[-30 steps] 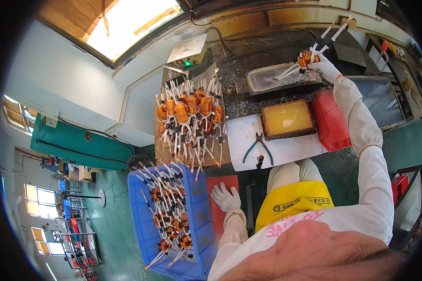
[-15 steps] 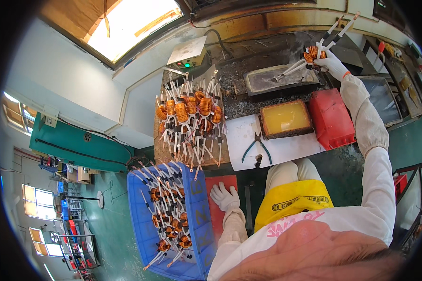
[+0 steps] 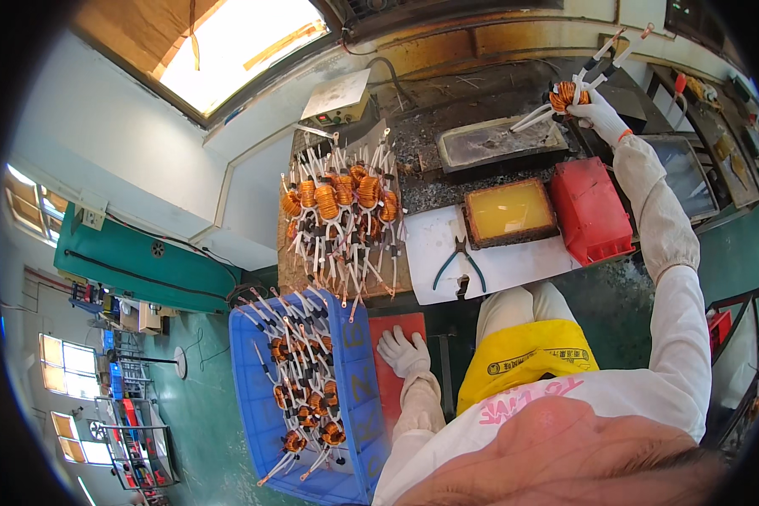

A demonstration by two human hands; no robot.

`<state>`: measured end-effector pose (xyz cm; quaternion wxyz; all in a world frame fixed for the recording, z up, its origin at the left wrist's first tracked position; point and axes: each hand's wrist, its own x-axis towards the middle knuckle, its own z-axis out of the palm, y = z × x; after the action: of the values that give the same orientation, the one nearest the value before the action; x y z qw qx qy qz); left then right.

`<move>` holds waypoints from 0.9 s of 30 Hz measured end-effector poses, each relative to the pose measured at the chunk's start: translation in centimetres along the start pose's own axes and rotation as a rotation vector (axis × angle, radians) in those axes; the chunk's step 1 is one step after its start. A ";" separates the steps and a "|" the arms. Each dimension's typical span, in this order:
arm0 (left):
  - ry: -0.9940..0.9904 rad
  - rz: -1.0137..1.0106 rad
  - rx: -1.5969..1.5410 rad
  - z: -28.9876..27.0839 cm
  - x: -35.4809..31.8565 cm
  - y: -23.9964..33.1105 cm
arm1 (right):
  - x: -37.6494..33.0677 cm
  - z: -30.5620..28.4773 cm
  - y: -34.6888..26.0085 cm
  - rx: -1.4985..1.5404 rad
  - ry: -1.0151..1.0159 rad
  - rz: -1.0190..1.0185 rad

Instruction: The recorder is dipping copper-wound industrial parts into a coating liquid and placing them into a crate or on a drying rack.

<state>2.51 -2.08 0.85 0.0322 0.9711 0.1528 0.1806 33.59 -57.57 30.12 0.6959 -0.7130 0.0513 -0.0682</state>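
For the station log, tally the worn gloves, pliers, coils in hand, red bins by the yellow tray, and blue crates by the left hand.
Gloves: 2
Pliers: 1
Coil: 1
Red bin: 1
Blue crate: 1
Total: 6

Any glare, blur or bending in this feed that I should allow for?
In the head view, the upper-left window is blown out white; pale glints cross the yellow filling; the fisheye bows straight edges near the picture's rim; the right hand and its copper coil show no obvious motion blur.
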 end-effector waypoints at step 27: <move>-0.820 0.569 -1.072 -13.3 -0.8 23.7 | -21.6 -3.6 2.5 1.985 0.022 0.262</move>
<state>3.74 -24.76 15.80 0.5094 0.8137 -0.2392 -0.1458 11.73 -57.56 27.10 0.9776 0.2026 0.0559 -0.0095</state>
